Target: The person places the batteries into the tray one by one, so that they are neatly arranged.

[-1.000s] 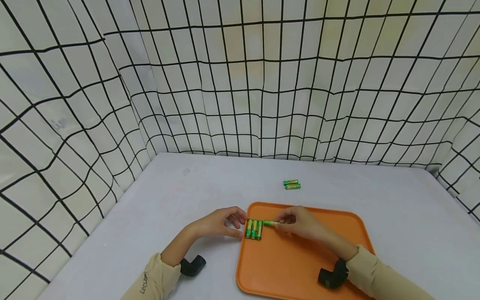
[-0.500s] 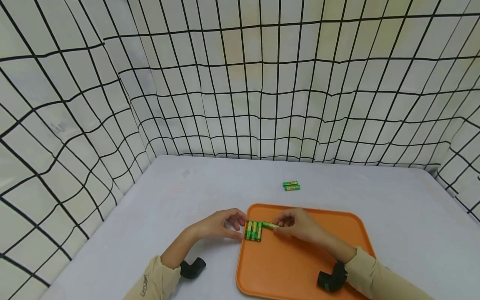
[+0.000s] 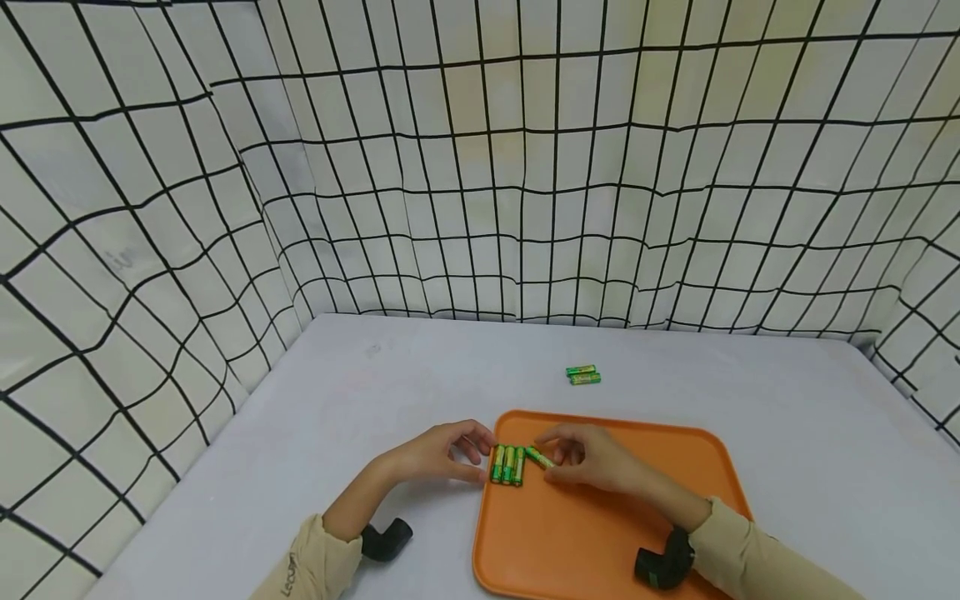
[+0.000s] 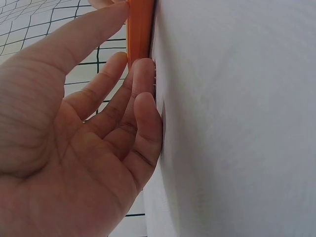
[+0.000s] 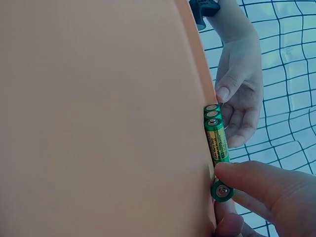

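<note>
Three green-and-yellow batteries [image 3: 507, 464] lie side by side at the upper left corner of an orange tray [image 3: 592, 533]. Just right of that row another battery [image 3: 538, 457] lies slanted, its end facing the camera in the right wrist view [image 5: 223, 191]. My right hand [image 3: 592, 457] holds this battery between thumb and forefinger. At the tray's left rim rests my left hand [image 3: 442, 450], its fingers loosely bent and touching the edge beside the row. In the left wrist view the left palm [image 4: 74, 158] holds nothing.
Two more batteries [image 3: 583, 375] lie on the white table [image 3: 420, 375] behind the tray. A black grid net [image 3: 480, 167] hangs around the table's back and sides. Each wrist carries a black wrist camera mount [image 3: 386, 540].
The battery at my right hand has turned from nearly level to a slant, its right end swinging toward me. My right forefinger has reached farther left. The left hand stays in place.
</note>
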